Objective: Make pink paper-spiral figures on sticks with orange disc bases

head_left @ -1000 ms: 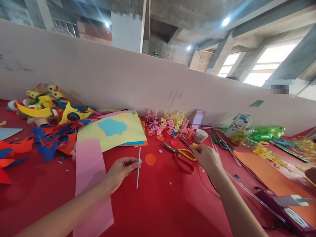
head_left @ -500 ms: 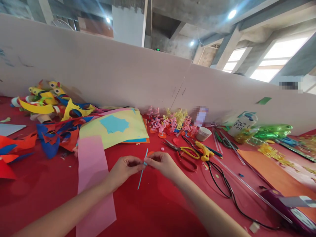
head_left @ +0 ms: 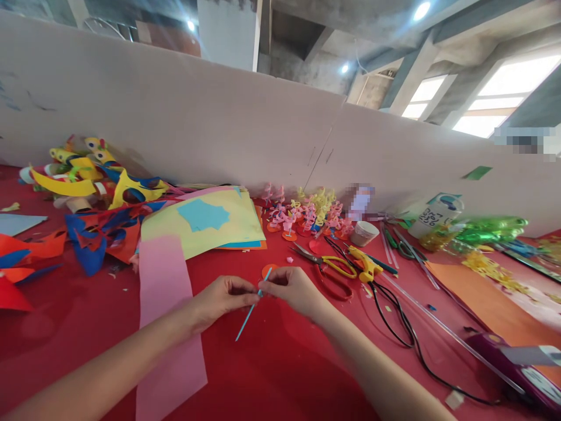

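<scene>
A thin light-blue strip is pinched between the fingertips of both hands, slanting from lower left to upper right. My left hand grips it from the left with thumb and forefinger. From the right, my right hand pinches it near its upper part. The fingertips of the two hands meet and hide the middle of the strip. Just behind them an orange paper disc lies on the red table. A pink paper sheet lies beneath my left forearm.
Stacked coloured paper lies behind my left hand. Small pink and yellow paper figures stand near the white partition. Scissors, a yellow glue gun with a black cord, and a paper cup are at the right.
The blue strip has turned to a flatter slant, its lower end swinging left and its upper end right. Both hands keep their pinch. The view has shifted slightly.
</scene>
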A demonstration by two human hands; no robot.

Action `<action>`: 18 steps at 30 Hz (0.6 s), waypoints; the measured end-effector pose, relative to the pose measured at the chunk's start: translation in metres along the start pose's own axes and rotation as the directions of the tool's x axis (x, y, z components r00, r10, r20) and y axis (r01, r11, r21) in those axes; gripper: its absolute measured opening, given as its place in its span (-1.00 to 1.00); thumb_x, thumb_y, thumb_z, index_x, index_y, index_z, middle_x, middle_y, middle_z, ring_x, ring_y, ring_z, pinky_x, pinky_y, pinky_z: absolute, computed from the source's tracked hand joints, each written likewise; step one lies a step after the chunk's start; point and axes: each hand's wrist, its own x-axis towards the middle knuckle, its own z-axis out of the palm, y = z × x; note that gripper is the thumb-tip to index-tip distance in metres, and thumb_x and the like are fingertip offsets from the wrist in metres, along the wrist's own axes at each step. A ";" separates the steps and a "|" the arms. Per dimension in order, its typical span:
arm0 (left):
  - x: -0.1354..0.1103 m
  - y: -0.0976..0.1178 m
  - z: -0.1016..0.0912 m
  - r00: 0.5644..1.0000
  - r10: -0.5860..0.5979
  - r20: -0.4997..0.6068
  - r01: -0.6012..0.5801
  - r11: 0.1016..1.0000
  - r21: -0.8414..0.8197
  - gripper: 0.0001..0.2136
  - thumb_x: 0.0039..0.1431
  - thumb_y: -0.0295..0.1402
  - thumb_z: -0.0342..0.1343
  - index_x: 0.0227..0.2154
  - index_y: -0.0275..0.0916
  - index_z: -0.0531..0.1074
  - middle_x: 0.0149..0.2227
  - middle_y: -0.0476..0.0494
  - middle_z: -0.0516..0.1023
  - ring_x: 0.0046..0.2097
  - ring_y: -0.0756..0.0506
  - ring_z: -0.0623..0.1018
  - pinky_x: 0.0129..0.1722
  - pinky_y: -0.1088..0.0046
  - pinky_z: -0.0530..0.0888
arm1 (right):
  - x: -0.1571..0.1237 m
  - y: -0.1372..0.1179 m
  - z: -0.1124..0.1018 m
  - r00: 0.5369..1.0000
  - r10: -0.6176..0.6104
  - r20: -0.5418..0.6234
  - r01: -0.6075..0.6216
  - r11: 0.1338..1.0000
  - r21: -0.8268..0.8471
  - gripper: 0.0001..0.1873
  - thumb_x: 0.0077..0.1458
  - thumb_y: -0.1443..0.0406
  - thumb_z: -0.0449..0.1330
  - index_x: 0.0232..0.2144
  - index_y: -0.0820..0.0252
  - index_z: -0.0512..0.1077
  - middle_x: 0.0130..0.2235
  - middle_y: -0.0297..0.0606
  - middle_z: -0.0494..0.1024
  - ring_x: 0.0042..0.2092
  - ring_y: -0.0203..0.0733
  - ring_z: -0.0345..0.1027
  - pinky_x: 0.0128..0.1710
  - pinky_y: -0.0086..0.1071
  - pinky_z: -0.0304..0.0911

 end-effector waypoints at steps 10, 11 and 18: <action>-0.003 0.006 -0.002 0.994 -0.094 0.057 0.101 0.985 -0.141 -0.85 -0.22 -0.29 0.31 -0.53 -0.23 0.56 -0.55 0.02 0.44 -0.48 0.05 0.34 -0.44 0.55 0.27 | -0.001 -0.001 0.004 1.000 0.027 0.016 -0.028 0.990 0.136 -0.70 -0.20 0.12 0.26 -0.66 0.23 0.35 -0.64 -0.44 0.33 -0.57 -0.39 0.15 -0.52 -0.46 0.06; -0.003 0.006 -0.002 0.994 -0.091 0.057 0.098 0.984 -0.147 -0.87 -0.21 -0.31 0.31 -0.54 -0.23 0.55 -0.56 0.03 0.43 -0.49 0.06 0.33 -0.45 0.56 0.26 | -0.002 -0.001 0.004 0.999 0.031 0.022 -0.035 0.987 0.154 -0.71 -0.20 0.12 0.26 -0.65 0.23 0.36 -0.63 -0.43 0.34 -0.56 -0.38 0.16 -0.50 -0.45 0.07; -0.001 0.000 -0.002 0.997 -0.058 0.058 0.064 0.992 -0.112 -0.88 -0.18 -0.31 0.29 -0.56 -0.24 0.53 -0.60 0.07 0.39 -0.53 0.08 0.27 -0.50 0.55 0.19 | -0.003 0.000 0.004 0.999 0.000 0.051 -0.009 0.986 0.165 -0.74 -0.16 0.14 0.25 -0.60 0.24 0.39 -0.59 -0.42 0.37 -0.54 -0.38 0.19 -0.47 -0.45 0.10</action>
